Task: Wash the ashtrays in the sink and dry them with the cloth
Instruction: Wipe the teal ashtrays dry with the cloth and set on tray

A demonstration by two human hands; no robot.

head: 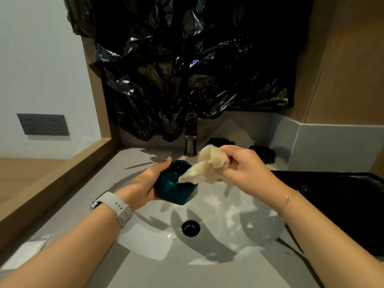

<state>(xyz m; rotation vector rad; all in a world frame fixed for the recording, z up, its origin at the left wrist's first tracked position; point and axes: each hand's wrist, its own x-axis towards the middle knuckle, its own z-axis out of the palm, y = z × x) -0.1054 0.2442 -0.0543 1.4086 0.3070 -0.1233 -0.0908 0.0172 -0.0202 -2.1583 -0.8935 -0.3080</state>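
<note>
A grey surface (pixel 145 273) is running along the wall, with a white sink (pixel 228 235) sunk into its middle and a dark drain (pixel 190 228) sitting at the basin's bottom. A dark metal tap (pixel 190 145) is standing on the surface just behind the basin. Two black ashtrays are sitting at the back right: one (pixel 216 141) just right of the tap, another (pixel 262 153) farther right near the corner. A black tray (pixel 342 204) is lying on the surface right of the sink. A white packet (pixel 25 255) is lying at the near left edge.
</note>
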